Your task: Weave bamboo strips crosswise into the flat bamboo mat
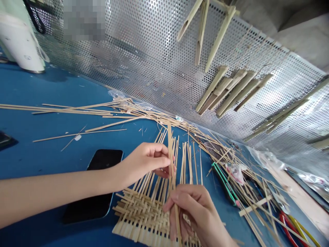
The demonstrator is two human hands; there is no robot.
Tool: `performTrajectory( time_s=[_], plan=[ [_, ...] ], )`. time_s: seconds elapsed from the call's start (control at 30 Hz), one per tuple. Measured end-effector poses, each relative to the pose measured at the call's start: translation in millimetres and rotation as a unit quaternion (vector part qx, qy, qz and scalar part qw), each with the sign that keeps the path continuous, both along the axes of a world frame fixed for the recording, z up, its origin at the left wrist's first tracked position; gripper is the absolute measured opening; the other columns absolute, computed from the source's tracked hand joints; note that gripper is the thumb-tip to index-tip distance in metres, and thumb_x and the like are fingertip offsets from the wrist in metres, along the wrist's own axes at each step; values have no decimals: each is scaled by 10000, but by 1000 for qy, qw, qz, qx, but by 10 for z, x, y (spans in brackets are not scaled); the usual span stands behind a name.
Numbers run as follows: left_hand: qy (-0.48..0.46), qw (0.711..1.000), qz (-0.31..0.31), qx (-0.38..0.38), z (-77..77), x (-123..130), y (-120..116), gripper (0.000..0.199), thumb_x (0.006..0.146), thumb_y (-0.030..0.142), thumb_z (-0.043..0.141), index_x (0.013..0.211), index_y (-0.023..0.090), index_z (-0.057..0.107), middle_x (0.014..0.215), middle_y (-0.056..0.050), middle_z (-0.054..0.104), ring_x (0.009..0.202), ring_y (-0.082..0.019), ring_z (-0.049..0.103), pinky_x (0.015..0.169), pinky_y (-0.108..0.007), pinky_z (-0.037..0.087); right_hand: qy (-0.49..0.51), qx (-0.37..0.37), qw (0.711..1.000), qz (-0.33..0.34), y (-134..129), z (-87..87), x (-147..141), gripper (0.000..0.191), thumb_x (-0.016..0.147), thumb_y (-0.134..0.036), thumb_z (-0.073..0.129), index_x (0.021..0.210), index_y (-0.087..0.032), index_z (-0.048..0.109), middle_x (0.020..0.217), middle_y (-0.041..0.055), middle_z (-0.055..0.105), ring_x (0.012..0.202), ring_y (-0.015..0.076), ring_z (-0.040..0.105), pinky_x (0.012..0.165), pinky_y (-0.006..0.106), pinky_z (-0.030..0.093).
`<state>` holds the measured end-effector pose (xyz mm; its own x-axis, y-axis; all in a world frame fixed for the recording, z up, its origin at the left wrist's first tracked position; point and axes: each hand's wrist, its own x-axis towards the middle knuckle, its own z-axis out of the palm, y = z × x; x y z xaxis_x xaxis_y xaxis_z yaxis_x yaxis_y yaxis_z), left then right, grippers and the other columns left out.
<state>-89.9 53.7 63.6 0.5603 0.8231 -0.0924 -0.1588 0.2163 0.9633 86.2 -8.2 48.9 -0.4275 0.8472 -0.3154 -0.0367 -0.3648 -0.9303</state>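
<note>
A flat bamboo strip (169, 140) stands up between my two hands, above a partly woven bamboo mat (144, 212). My left hand (151, 159) pinches the strip at its middle with thumb and fingers. Lower down, my right hand (192, 209) has its fingers closed on the same strip and covers the mat's right part. Loose strip ends (187, 161) fan out from the mat's far side. Under my left forearm lies a black phone (102, 164), partly hidden.
Bamboo strips (102, 111) are heaped along the foot of a perforated metal panel (154, 68). At right lie green-handled pliers (224, 183), a red-and-yellow-handled tool (293, 226) and plastic bags (267, 157). A white cup (23, 44) stands far left; split bamboo pieces (228, 92) hang on the panel.
</note>
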Motion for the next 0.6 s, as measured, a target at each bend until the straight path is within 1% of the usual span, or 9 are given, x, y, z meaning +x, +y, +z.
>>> performTrajectory(
  time_s=[0.07,0.17,0.27,0.43,0.53,0.6],
  plan=[
    [4,1000,12,-7,-3,-7,7,86,814,235,628,842,153,632,796,-19,727,764,-137,698,732,-256,577,3,-4,1000,-6,13,3,-11,371,834,-482,648,724,-130,687,496,32,648,310,35,419,336,127,279],
    [8,1000,-11,0,-40,-2,4,80,808,224,624,792,146,621,731,-5,705,676,-114,675,680,-233,566,17,-7,1000,-21,35,21,-30,408,839,-531,648,803,-125,680,501,36,654,306,42,425,330,126,302],
    [-2,1000,-18,8,-63,8,-1,102,817,243,616,781,147,621,733,-4,703,654,-107,670,669,-224,563,12,-1,1000,-28,59,15,-40,447,840,-561,642,795,-119,684,462,21,623,289,43,411,320,128,307],
    [-1,1000,6,10,-28,9,12,133,816,292,630,805,160,621,764,-12,718,725,-131,686,702,-244,567,1,17,999,-35,51,-14,-35,430,855,-533,631,770,-119,711,485,29,631,313,48,441,333,134,325],
    [13,1000,11,0,0,4,8,122,824,269,617,785,153,621,770,-18,722,728,-131,682,694,-236,554,-2,28,999,-32,22,-11,-28,410,857,-517,634,783,-124,728,487,33,634,321,48,449,338,132,318],
    [18,1000,9,-8,15,1,-1,107,840,241,600,796,148,626,780,-17,726,736,-126,685,718,-238,556,0,33,999,-35,4,-10,-21,402,864,-506,631,792,-125,738,480,29,629,313,40,432,337,127,308]
  ],
)
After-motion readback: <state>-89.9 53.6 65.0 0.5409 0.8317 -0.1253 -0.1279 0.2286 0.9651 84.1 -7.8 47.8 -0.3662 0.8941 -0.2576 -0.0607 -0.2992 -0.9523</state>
